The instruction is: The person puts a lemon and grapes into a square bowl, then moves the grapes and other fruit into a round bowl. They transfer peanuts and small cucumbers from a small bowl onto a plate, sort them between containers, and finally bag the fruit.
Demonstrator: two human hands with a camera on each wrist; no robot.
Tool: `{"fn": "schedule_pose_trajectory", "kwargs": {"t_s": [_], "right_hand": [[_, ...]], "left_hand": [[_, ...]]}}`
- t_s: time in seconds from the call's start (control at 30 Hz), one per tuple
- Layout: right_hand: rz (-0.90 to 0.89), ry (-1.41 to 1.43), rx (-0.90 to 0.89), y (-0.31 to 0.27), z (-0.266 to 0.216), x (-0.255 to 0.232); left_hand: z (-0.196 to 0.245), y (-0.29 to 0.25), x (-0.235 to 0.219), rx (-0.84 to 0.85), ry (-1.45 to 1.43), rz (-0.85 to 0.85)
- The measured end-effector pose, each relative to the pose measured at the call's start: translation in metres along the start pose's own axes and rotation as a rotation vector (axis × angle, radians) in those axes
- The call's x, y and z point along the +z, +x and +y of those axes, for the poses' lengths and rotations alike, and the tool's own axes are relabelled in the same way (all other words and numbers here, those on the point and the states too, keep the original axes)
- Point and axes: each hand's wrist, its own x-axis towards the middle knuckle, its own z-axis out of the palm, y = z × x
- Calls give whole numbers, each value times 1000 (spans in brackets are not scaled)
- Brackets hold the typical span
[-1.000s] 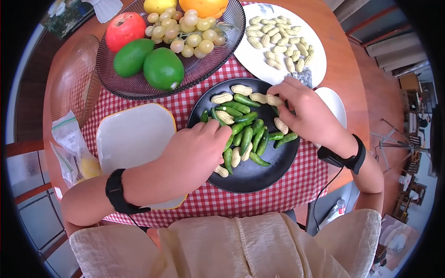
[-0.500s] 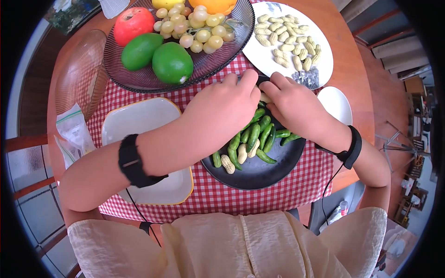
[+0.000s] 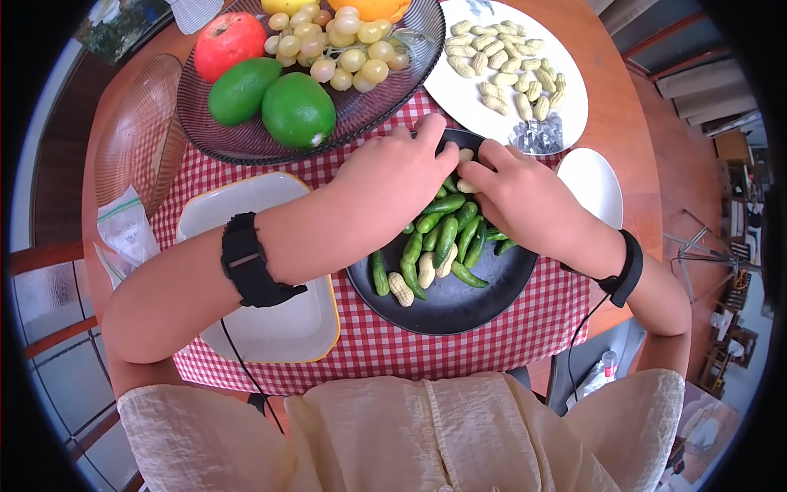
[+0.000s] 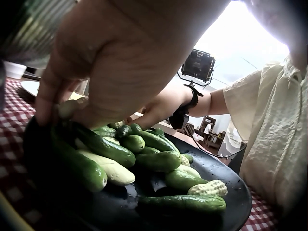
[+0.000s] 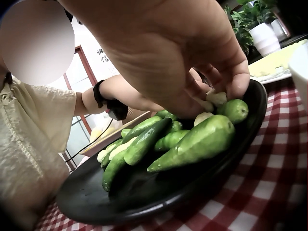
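A black plate [image 3: 451, 318] holds several green peppers [image 3: 447, 238] with unshelled peanuts [image 3: 401, 289] among them. My left hand [image 3: 389, 176] is over the far left of the plate; in the left wrist view its thumb and fingers pinch a pale peanut [image 4: 70, 109]. Close beside it, my right hand [image 3: 525, 197] reaches down at the far right side. Its fingertips pinch another peanut [image 5: 216, 98], just above the peppers in the right wrist view. Both hands hide part of the far half of the plate.
Behind the black plate stands a white plate [image 3: 459, 92] bearing several peanuts. A glass fruit bowl [image 3: 197, 135] fills the back left. To the left is an off-white dish [image 3: 246, 197], to the right a small white bowl [image 3: 592, 184]. A checked cloth [image 3: 287, 379] lies underneath.
My left hand has moved from the plate's left side toward its far edge, beside the right hand. The right hand has shifted slightly inward and stays over the far right peanuts.
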Motion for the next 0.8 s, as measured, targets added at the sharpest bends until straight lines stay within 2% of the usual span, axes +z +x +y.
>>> {"fn": "schedule_pose_trajectory", "kwargs": {"t_s": [0.23,0.37,0.4,0.47,0.53,0.7,0.8], "right_hand": [[11,135,70,-4,6,-6],[28,212,152,0,9,-13],[82,217,142,0,10,-14],[137,219,136,-1,10,-23],[7,208,172,-7,9,-35],[-77,221,153,-25,3,-31],[-101,199,160,-29,2,-26]], "left_hand": [[-2,-6,5,16,-18,-1],[1,-7,-1,-54,-95,11],[2,-6,-3,-93,-151,-8],[1,-5,-8,-52,-154,27],[2,-2,-8,-14,-163,66],[-1,7,6,73,-169,126],[-1,8,8,45,-168,52]]}}
